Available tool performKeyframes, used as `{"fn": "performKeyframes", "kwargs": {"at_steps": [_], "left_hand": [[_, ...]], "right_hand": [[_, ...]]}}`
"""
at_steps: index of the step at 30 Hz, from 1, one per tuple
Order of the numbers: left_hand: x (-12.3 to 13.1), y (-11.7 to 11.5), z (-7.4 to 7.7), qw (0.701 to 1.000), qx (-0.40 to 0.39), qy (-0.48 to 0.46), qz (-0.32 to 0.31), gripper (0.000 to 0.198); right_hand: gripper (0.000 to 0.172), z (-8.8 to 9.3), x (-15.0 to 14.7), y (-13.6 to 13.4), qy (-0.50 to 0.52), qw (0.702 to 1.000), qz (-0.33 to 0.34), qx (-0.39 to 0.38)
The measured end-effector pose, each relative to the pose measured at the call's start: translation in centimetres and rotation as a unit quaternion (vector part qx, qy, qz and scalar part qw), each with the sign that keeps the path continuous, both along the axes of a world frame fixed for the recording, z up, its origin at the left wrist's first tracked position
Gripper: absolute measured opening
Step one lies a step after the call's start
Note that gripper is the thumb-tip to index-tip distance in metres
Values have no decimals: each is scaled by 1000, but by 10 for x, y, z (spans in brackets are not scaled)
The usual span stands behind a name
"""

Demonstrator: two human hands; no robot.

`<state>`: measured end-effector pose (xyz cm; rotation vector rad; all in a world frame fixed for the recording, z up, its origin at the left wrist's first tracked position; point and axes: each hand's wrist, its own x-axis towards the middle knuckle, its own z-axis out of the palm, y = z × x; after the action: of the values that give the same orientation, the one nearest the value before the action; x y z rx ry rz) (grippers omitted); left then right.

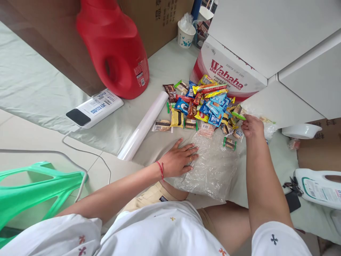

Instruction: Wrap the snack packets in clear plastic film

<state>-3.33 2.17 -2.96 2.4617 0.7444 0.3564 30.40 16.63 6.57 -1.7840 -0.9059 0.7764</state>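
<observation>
My left hand (pixel 180 158) lies flat with its fingers spread on the left edge of a clear plastic bag (pixel 213 170). At the right side of a heap of wrapped snacks (pixel 205 103), my right hand (pixel 252 126) pinches the end of a green-edged snack packet (pixel 239 115). Blue, yellow, red and brown wrappers overlap in the heap. A small sandwich-biscuit packet (pixel 229 143) with green ends rests on the bag's upper right part. Left of the heap lies a white roll (pixel 144 126), apparently of plastic film.
A red detergent jug (pixel 119 49) and a white power-bank-like device (pixel 96 108) are at the left. The Wahaha carton (pixel 229 71) stands behind the snacks. On the right are a white bowl (pixel 301 131) and a white bottle (pixel 319 188). A green plastic bag (pixel 39 188) is lower left.
</observation>
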Motion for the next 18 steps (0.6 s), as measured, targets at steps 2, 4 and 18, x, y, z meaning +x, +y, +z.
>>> {"fn": "performKeyframes", "kwargs": {"at_steps": [2, 4, 18], "left_hand": [[0, 0, 1, 1000, 1, -5, -1, 54], [-1, 0, 2, 1000, 2, -8, 0, 55], [-3, -4, 5, 1000, 8, 5, 14, 54]], "right_hand": [[37, 11, -9, -42, 55, 998, -3, 19], [39, 17, -24, -95, 115, 993, -5, 20], [32, -43, -74, -245, -269, 950, 114, -112]]}}
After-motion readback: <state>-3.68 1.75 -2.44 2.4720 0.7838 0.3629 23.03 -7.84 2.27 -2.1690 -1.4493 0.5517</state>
